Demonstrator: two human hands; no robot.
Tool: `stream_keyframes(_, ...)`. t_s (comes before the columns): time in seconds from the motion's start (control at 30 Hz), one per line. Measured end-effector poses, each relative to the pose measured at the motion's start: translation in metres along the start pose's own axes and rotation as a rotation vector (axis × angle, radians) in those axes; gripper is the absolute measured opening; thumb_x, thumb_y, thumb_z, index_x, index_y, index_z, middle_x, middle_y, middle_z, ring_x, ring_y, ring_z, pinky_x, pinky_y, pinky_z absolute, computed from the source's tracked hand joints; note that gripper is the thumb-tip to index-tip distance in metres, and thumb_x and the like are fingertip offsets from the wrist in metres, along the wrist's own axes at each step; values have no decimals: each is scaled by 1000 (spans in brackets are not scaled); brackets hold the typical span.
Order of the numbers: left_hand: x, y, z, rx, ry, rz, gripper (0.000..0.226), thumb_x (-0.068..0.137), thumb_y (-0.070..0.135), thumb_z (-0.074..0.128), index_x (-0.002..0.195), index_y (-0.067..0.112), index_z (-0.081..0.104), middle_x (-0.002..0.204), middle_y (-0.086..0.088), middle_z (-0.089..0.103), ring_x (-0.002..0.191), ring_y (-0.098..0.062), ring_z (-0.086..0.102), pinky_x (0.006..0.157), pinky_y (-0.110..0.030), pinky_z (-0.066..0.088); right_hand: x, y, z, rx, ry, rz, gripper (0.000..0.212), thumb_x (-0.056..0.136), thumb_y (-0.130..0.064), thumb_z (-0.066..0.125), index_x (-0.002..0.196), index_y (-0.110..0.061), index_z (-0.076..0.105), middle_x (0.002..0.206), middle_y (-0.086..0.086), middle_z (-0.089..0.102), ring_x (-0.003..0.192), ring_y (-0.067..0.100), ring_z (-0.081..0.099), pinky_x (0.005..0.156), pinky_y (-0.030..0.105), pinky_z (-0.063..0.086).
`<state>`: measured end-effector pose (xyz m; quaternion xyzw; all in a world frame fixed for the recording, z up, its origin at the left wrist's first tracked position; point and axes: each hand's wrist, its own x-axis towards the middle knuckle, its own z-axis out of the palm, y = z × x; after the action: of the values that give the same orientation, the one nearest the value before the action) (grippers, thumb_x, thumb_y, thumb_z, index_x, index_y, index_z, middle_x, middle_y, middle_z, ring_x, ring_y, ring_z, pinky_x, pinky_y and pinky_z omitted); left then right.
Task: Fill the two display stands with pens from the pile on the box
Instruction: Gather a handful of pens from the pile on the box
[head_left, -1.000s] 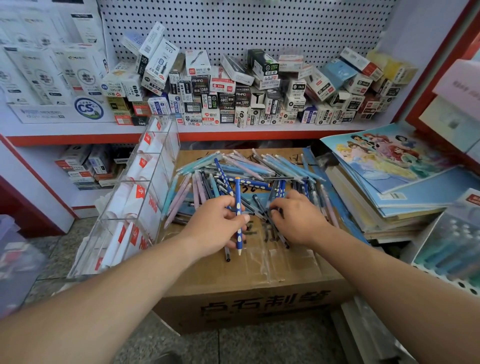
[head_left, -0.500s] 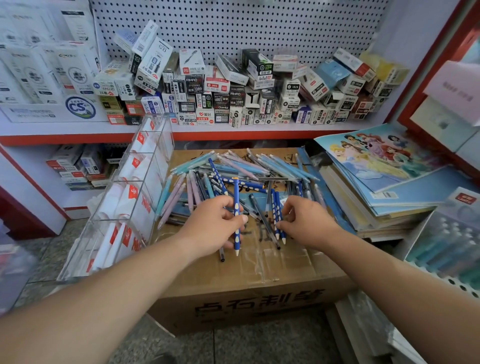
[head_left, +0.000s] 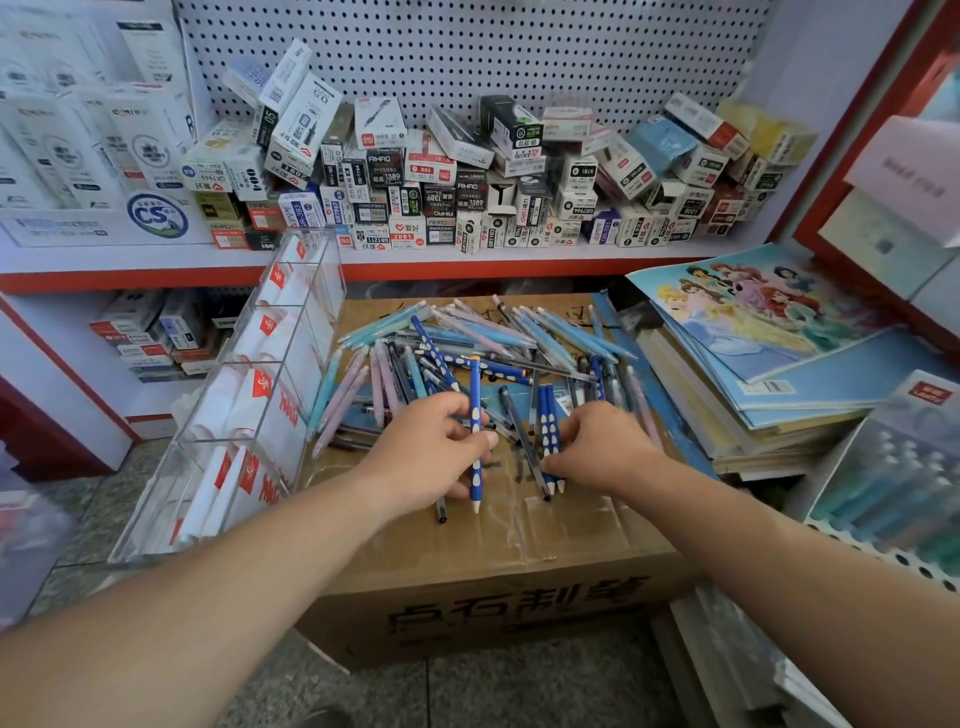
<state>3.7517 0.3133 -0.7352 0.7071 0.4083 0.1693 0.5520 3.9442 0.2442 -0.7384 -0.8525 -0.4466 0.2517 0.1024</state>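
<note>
Now left hand (head_left: 421, 457) grips 1 pen (head_left: 475, 395) — right hand (head_left: 597, 452) pinches 2 pens (head_left: 546, 418).

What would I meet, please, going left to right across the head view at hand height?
Clear acrylic display stand → left hand holding a dark blue white-dotted pen → right hand gripping similar pens → stack of blue-covered books → white perforated stand.

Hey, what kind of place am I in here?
Most likely a stationery shop: small pen boxes piled on a pegboard-backed shelf, loose pens heaped on a cardboard box, and stacked cartoon-cover books beside it.
</note>
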Motion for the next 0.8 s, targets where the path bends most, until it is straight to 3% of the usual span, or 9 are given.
stream_keyframes(0.07, -1, 1, 1, 2, 1, 1, 13, 100, 18, 65, 112, 18, 62, 94, -6, 75, 86, -14, 76, 71, -46, 65, 0, 0, 0, 41, -22, 4, 18, 84, -23, 80, 77, -13, 67, 68, 2, 62, 59, 14, 59, 53, 26, 48)
stream_keyframes(0.17, -1, 3, 2, -7, 3, -2, 14, 99, 17, 65, 113, 17, 62, 94, -7, 75, 85, -16, 76, 72, -47, 65, -6, 2, -4, 96, -35, 9, 23, 87, -21, 78, 69, -12, 67, 63, 1, 58, 59, 13, 56, 53, 26, 46)
stream_keyframes(0.3, -2, 3, 2, -73, -8, -36, 11, 100, 16, 65, 110, 17, 64, 94, -10, 76, 82, -22, 78, 73, -48, 65, -15, 5, -11, 331, 73, -37, 13, 89, -19, 78, 88, -7, 72, 77, 9, 71, 66, 16, 63, 66, 37, 58)
stream_keyframes(0.4, -2, 6, 4, -229, -28, -108, 17, 99, 13, 66, 115, 14, 65, 102, -10, 77, 88, -21, 78, 72, -43, 65, -27, -3, -14, 561, 5, -167, 13, 88, -21, 80, 91, -13, 70, 80, 8, 73, 63, 11, 64, 57, 25, 52)
stream_keyframes(0.57, -3, 11, 8, -406, -71, -178, 16, 98, 11, 66, 113, 7, 68, 95, -9, 79, 87, -22, 77, 67, -33, 63, -39, -16, 1, 548, -68, -298, 14, 85, -17, 82, 88, -9, 71, 79, 15, 74, 61, 15, 62, 56, 27, 52)
stream_keyframes(0.67, -1, 8, 4, -379, -22, -193, 12, 99, 12, 66, 110, 8, 69, 96, -9, 79, 91, -23, 78, 78, -39, 64, -34, -13, 0, 501, -88, -312, 15, 89, -25, 79, 83, -12, 73, 73, 7, 73, 61, 14, 63, 59, 27, 54)
stream_keyframes(0.8, 0, 6, -1, -332, 33, -202, 13, 98, 12, 66, 112, 9, 68, 98, -7, 80, 93, -24, 77, 87, -47, 62, -16, 1, -4, 170, 135, -197, 17, 93, -35, 72, 85, -21, 69, 76, -5, 69, 71, 7, 64, 55, 18, 44)
